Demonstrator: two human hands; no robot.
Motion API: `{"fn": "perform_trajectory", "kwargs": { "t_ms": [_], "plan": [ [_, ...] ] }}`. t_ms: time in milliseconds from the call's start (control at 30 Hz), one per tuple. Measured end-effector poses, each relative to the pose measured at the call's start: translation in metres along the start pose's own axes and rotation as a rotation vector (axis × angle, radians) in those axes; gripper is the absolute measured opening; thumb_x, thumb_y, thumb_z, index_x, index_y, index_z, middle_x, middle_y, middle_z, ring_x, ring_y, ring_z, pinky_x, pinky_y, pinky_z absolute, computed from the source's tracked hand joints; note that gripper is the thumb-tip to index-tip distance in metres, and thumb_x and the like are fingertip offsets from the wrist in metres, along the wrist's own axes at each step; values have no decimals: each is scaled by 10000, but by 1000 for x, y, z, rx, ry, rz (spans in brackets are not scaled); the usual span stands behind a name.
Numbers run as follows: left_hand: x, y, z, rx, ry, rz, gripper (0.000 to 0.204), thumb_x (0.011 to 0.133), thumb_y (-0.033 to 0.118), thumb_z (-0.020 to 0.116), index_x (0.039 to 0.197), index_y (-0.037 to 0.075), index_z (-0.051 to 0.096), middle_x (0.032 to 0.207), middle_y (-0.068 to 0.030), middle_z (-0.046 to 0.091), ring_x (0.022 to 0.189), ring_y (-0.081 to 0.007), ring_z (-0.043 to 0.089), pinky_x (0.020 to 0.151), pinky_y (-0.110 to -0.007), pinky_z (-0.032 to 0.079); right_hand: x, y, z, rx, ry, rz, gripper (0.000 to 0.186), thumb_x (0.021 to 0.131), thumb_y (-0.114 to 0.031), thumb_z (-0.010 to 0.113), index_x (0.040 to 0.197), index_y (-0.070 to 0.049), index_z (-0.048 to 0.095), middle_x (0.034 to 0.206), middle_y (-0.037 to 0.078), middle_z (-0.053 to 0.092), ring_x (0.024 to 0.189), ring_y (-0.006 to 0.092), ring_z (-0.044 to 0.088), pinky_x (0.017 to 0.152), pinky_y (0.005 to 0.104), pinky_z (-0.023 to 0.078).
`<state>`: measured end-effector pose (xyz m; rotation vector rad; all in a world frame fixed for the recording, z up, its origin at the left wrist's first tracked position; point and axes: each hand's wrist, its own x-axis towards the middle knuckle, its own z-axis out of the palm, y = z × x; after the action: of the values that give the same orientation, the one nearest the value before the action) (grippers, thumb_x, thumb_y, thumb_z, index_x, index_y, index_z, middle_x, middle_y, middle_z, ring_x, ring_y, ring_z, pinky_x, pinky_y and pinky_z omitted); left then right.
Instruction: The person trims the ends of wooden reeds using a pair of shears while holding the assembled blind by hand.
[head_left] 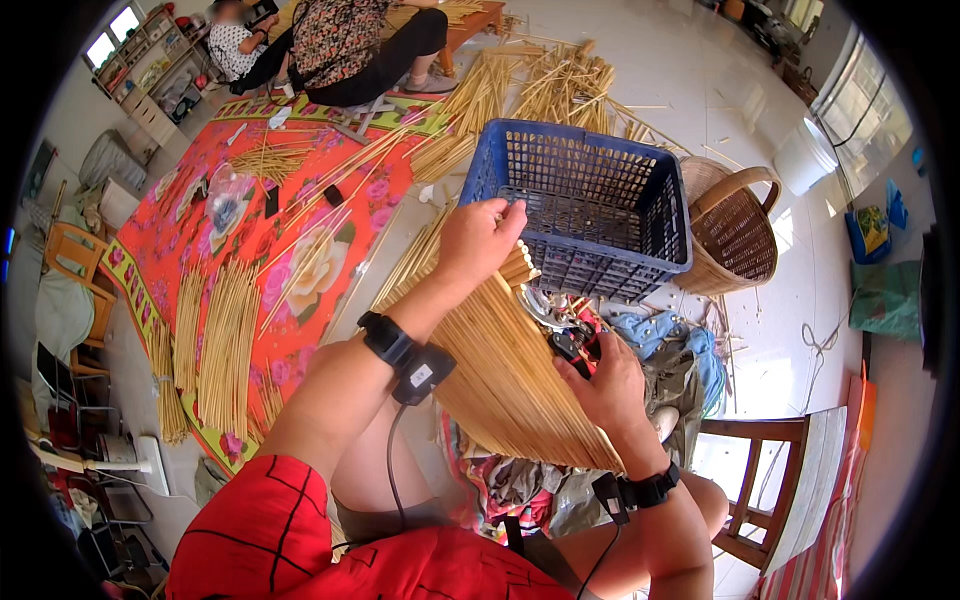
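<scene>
Across my lap lies a slatted panel of straight tan reed stalks, laid side by side, with cut ends showing along its upper right edge. My left hand is over the near left corner of a blue plastic crate. Its fingers are curled closed, and whatever may be in them is hidden. At the panel's right edge, my right hand grips a pair of pruning shears with dark and red handles. The curved metal head points up beside the stalk ends.
A wicker basket stands right of the crate, a white bucket beyond. Bundled reeds lie on a red floral mat; more are heaped ahead. Two people sit at the far left. A wooden chair is at my right.
</scene>
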<state>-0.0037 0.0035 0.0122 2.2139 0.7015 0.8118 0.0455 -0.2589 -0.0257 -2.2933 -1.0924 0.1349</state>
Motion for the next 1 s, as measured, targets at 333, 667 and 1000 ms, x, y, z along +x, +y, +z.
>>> {"fn": "perform_trajectory", "kwargs": {
  "t_ms": [333, 667, 1000],
  "plan": [
    [-1, 0, 3, -10, 17, -14, 427, 957, 401, 576, 740, 49, 683, 598, -155, 624, 576, -375, 617, 542, -452, 459, 8, 1, 3, -23, 14, -52, 534, 799, -444, 793, 948, 19, 573, 854, 211, 648, 803, 399, 649, 735, 482, 514],
    [-2, 0, 3, -18, 22, -22, 420, 959, 397, 570, 752, 53, 695, 610, -151, 636, 587, -373, 625, 548, -448, 465, 7, 5, 6, -105, 51, -130, 530, 828, -484, 762, 895, -4, 546, 729, 194, 655, 667, 385, 668, 616, 462, 538],
    [-2, 0, 0, 24, -4, -16, 425, 959, 402, 570, 763, 45, 692, 634, -161, 646, 613, -382, 638, 555, -455, 470, 5, 9, 2, -189, 149, -227, 508, 804, -486, 787, 835, -37, 549, 688, 160, 654, 551, 336, 645, 512, 418, 519]
  ]
}}
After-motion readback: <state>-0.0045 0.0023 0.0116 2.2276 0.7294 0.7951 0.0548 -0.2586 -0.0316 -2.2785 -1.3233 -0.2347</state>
